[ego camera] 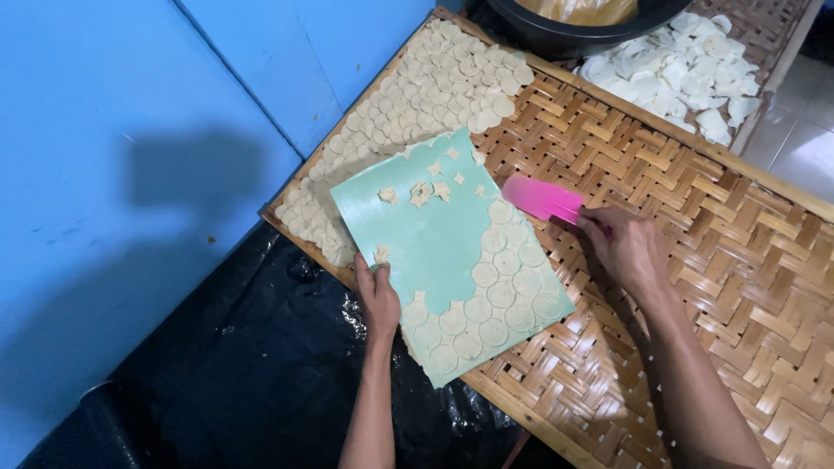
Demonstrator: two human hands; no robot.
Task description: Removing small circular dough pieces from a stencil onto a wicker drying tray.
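Note:
My left hand [378, 295] grips the near left edge of a mint-green board [426, 243] tilted over a woven bamboo tray [686, 217]. Several thin round dough discs [504, 291] cover the board's lower right part, and a few small dough scraps [421, 193] lie near its top. My right hand [627, 247] holds a pink spatula [540, 198], its blade beside the board's right edge.
Many pale dough discs [430, 87] lie in rows on the tray's far left corner. A second tray behind holds white discs [686, 65] and a dark bowl [582, 26]. A blue wall [130, 174] rises at left; black plastic sheeting [261, 365] covers the floor.

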